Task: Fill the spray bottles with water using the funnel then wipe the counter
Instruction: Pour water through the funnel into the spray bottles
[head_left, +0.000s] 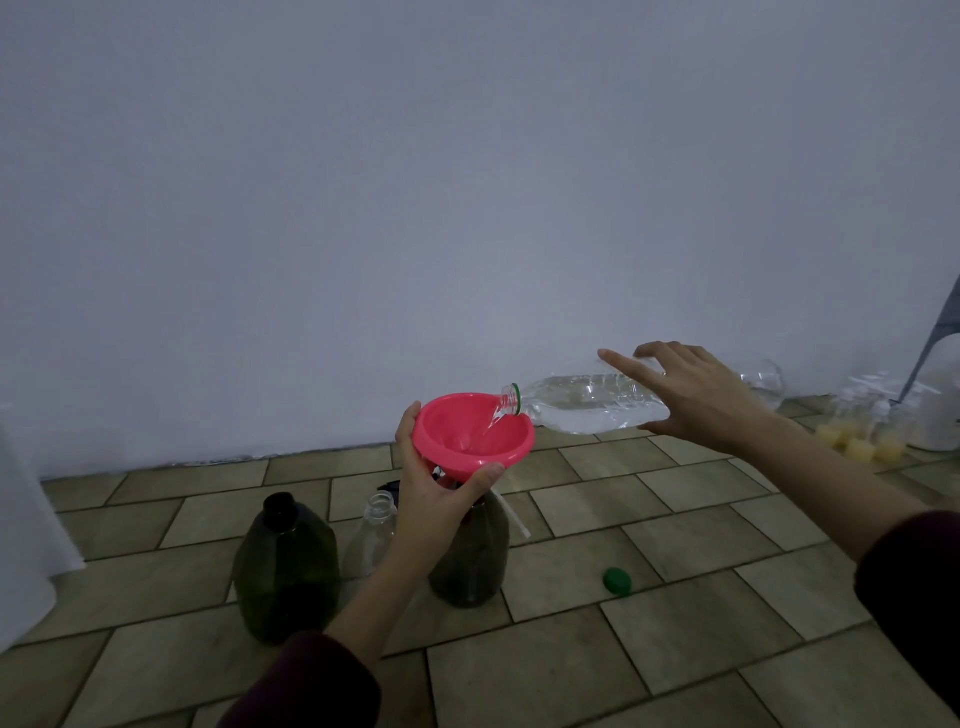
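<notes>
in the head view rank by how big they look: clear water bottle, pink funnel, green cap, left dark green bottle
1. clear water bottle
2. left dark green bottle, nearer the camera, so this order is unsure
3. pink funnel
4. green cap

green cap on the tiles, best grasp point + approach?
Pinch the green cap across its rim, coming straight down from above. It lies flat and low on the tiled counter, apart from the dark bottle to its left, so its sides look free for fingertips; a side approach would probably just slide it.

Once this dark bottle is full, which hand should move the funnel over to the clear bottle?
Left. The left hand already grips the pink funnel, beside the clear bottle; the right hand holds the water bottle.
</notes>
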